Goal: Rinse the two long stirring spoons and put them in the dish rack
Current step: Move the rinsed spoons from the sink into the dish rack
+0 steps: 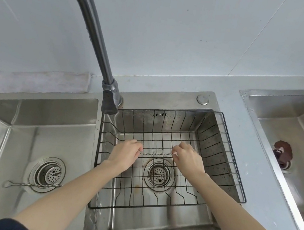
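In the left sink (24, 134), one long spoon (33, 185) lies flat on the bottom. It rests across the front edge of the round drain (48, 173). No hand is near it, so it looks like it is not done yet. It will likely need a rinse and then a move to the rack.

Next comes the tap (109, 100), which points down between the two sinks. I cannot tell if water is running.

In the middle sink sits the black wire rack (227, 146). Both hands are over it. The left hand (125, 154) pinches one end of the other spoon (155, 154), and the right hand (188, 158) pinches the other end. The spoon is held level, just above the rack's wire floor and above the middle drain (158, 173). It does not seem to be set down yet.

So I think the job is about half done: one spoon is almost in the rack, and one is left.

On the far right is another sink (302, 138) with a brown thing (282, 154) by its drain.
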{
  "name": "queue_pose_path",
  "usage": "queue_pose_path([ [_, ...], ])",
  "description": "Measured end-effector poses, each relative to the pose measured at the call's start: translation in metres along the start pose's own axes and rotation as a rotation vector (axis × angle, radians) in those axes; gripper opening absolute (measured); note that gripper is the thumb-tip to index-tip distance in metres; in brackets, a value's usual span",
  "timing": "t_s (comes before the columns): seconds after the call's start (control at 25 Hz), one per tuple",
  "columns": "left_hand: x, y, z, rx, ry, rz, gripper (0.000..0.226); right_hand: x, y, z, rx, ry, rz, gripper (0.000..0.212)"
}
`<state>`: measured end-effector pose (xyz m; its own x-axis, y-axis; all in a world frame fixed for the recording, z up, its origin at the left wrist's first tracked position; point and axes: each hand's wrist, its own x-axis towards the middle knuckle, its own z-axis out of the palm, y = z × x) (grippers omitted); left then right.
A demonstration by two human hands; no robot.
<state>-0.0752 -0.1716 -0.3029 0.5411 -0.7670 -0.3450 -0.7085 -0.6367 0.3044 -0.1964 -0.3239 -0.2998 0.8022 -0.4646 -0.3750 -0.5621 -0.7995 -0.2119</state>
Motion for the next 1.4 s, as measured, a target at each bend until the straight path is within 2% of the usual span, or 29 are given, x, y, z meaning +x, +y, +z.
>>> queue_pose_path([
  [0.4, -0.054, 0.0, -0.05, 0.053, 0.137, 0.032, 0.028, -0.047, -0.039, -0.034, -0.054, 0.121, -0.09, 0.034],
  [0.72, -0.124, -0.043, -0.084, 0.11, 0.245, 0.051, 0.032, -0.083, -0.124, -0.04, -0.028, 0.197, -0.209, 0.038],
  [1.08, -0.187, -0.142, -0.083, 0.165, 0.155, -0.086, 0.038, -0.094, -0.243, 0.004, 0.004, 0.142, -0.324, 0.036],
  [1.4, -0.204, -0.222, -0.061, 0.13, 0.051, -0.144, 0.037, -0.076, -0.302, 0.052, -0.014, 0.011, -0.294, 0.037],
])
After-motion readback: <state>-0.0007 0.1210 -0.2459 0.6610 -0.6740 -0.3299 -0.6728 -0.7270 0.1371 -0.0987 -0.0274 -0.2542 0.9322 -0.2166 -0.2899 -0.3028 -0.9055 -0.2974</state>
